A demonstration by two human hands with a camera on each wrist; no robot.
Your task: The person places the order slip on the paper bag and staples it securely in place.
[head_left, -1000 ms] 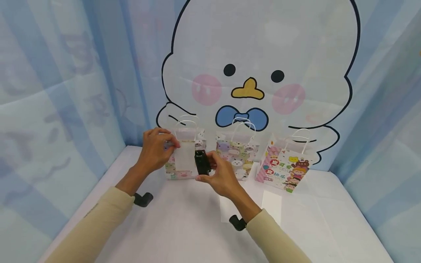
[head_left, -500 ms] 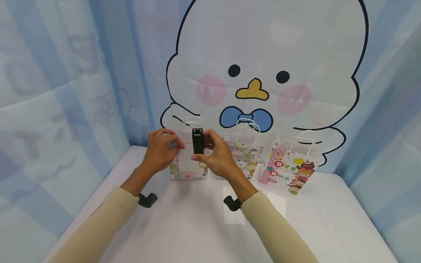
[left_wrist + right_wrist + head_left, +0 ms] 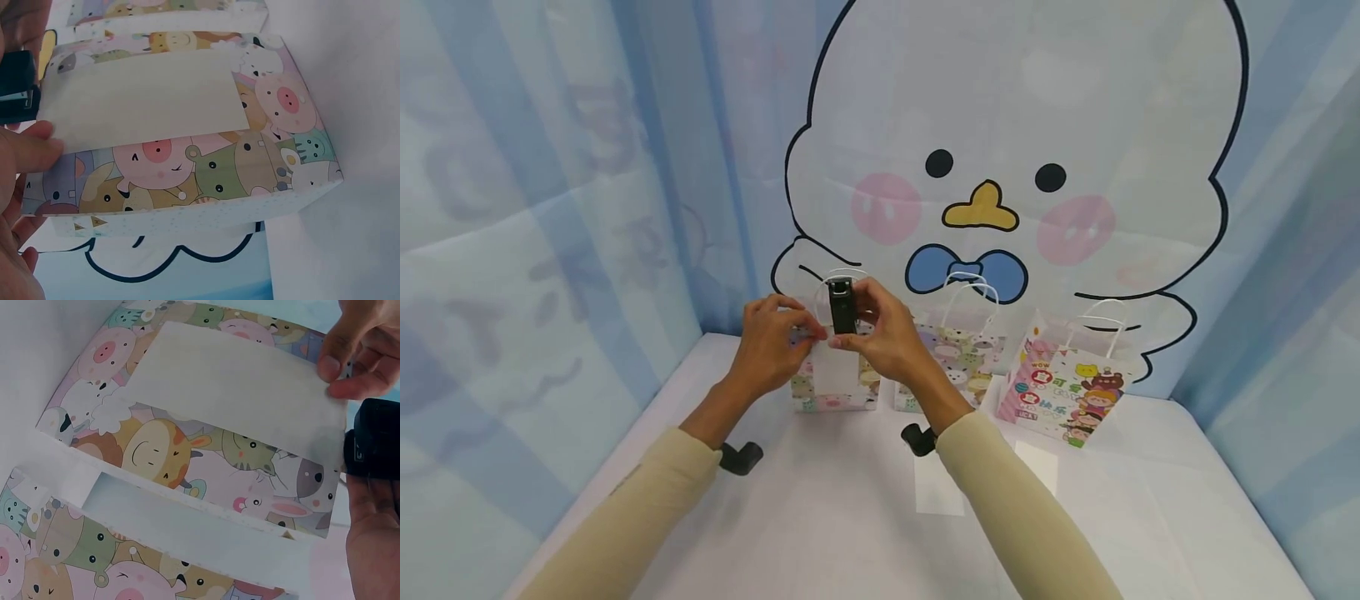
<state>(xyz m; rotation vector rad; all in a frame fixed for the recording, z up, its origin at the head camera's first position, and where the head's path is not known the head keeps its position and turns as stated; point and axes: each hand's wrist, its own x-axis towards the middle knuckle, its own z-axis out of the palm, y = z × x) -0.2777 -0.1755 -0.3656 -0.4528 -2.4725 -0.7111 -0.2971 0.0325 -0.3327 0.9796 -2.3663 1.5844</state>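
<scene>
A cartoon-animal paper gift bag (image 3: 802, 387) with white handles stands at the left of the row. Against its front lies a blank white card (image 3: 150, 100), upright near the bag's top. My left hand (image 3: 771, 346) pinches the card and the bag's top edge between thumb and fingers. A small black stapler (image 3: 842, 307) is gripped in my right hand (image 3: 889, 333), close to the left fingertips. In the right wrist view the stapler (image 3: 375, 437) is at the bag's top edge, beside the card; whether its mouth is over the paper I cannot tell.
A second animal-print bag (image 3: 955, 362) stands just right, partly behind my right hand. Farther right is a pink and white bag (image 3: 1067, 392). Two white cards lie on the table, one card (image 3: 938, 487) in front of the middle bag, another card (image 3: 1037, 467) partly behind my sleeve.
My right hand has raised the stapler and brought it left to the top of the left bag. The left hand keeps its hold on card and bag. The head view has shifted slightly.
</scene>
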